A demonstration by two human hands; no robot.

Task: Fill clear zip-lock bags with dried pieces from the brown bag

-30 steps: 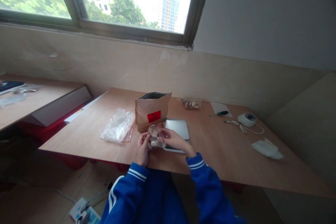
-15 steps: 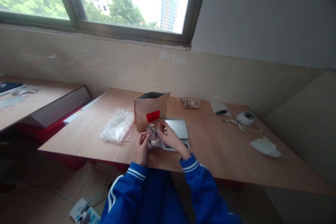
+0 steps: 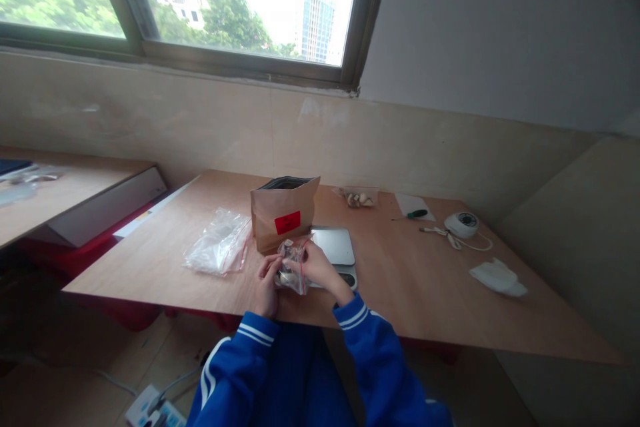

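Note:
Both my hands grip a small clear zip bag (image 3: 291, 267) with a red seal strip, filled with pale brownish pieces, just above the table's near edge. My left hand (image 3: 266, 283) pinches its left side, fingers curled. My right hand (image 3: 316, 265) grips its right top edge, fingers closed. Right behind the bag stands an open brown paper pouch (image 3: 283, 212) with a red label. A flat silver scale (image 3: 334, 246) lies to the right of my hands.
A pile of clear zip bags (image 3: 216, 251) lies left on the wooden table (image 3: 410, 287). At the back sit a small filled bag (image 3: 359, 199), a green-handled screwdriver (image 3: 413, 214), a round white device (image 3: 461, 224) with cable and a white cloth (image 3: 497, 277). Another desk (image 3: 60, 193) stands left.
My right hand slid left along the top of the small bag, toward my left hand. The view shifted slightly, so everything sits a little further left.

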